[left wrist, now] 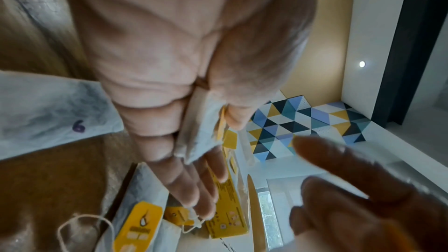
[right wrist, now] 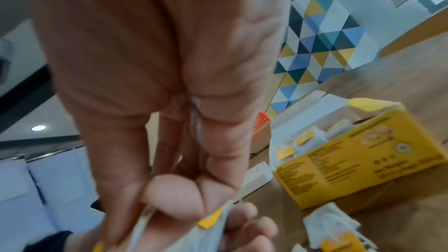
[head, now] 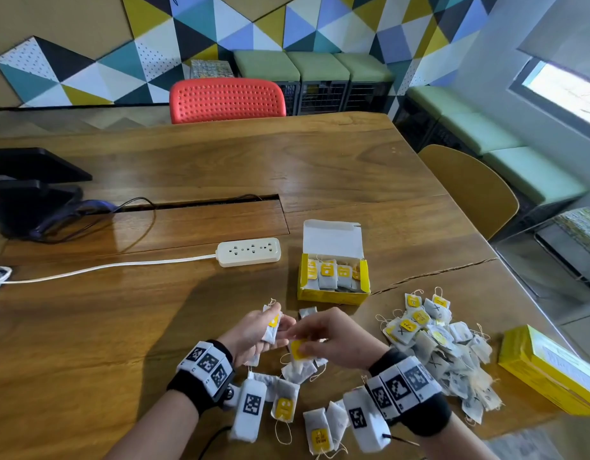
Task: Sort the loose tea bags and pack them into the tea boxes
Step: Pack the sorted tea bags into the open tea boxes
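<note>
Head view: two hands over a wooden table (head: 336,167), landmark is the open tea box (head: 333,280). Left hand (head: 253,332) sits just in front of that box, thumb and fingers clamped on a small stack of tea bags (head: 272,327); count in the stack unclear, at least two. Right hand (head: 333,338) is beside it, also in front of the box, fingers pinching one tea bag (head: 300,356) by its yellow tag, bag hanging below. Fingertips of both hands nearly meet.

Two tea boxes total: the open one, lid flap up, with about five tagged bags standing inside; a closed tea box (head: 552,370) to the open box's right and nearer the camera, at the table edge. Big loose pile of tea bags (head: 439,346) between the two boxes, too many to count. About six more loose bags (head: 285,401) lie in front of the open box, under the wrists. One white power strip (head: 248,252) left of the open box. One red chair (head: 227,99) behind it, across the table.

Left wrist view: stack gripped between thumb and fingers (left wrist: 169,141).

Right wrist view: blurred; thumb pressed on the tag.
</note>
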